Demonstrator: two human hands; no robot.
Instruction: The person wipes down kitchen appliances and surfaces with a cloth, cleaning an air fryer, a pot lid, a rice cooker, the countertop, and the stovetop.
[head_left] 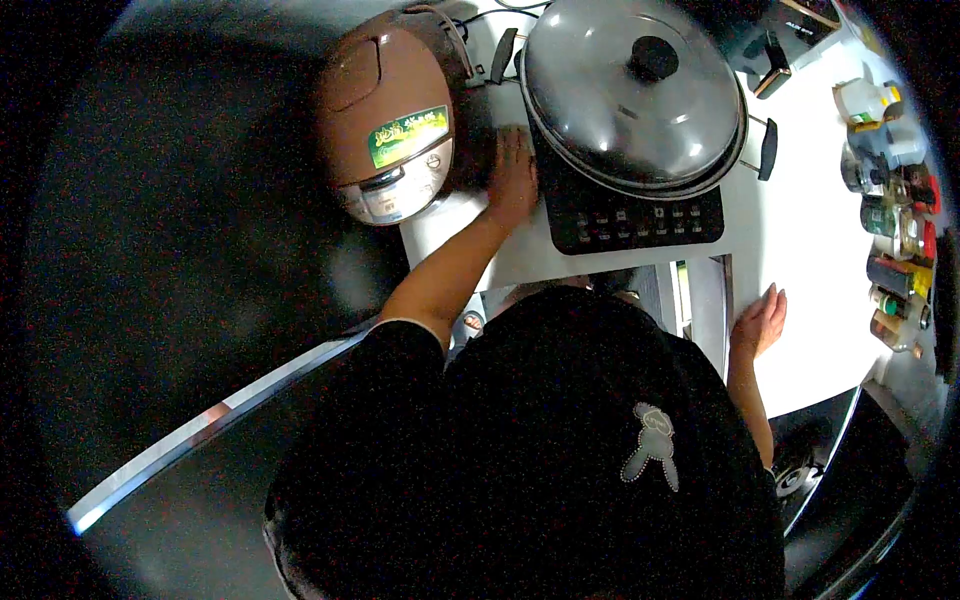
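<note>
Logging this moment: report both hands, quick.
Left hand: open, between rice cooker and cooktop.
Right hand: open, at the white counter.

The top edge of the view clips the lid (620,100). The pan (690,193) hides the back of the cooktop (640,238), whose panel symbols are too small to read, like the labels on the bottles (890,274).

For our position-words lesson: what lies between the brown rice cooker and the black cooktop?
In the head view, the left hand lies between the rice cooker and the cooktop.
</note>
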